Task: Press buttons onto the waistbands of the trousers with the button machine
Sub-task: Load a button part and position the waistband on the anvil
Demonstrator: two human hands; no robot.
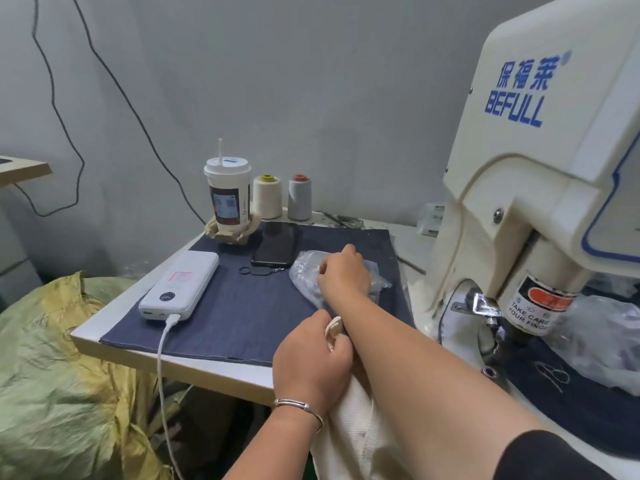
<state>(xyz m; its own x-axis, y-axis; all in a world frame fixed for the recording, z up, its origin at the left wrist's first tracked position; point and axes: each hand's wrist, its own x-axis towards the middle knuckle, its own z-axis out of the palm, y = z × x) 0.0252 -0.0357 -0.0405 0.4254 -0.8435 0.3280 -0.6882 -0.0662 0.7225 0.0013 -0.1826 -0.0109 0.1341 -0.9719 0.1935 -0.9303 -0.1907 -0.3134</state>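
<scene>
Your left hand (311, 355) grips the cream trousers (356, 434) at the near table edge, fingers curled round a fold of fabric. Your right hand (343, 275) reaches across it to the clear plastic bag (306, 275) on the dark cloth mat (235, 317); fingers bent into the bag, grip unclear. The button machine (533, 209) stands to the right. Power bank (180, 285), phone (275, 244), cup (228, 195) behind.
</scene>
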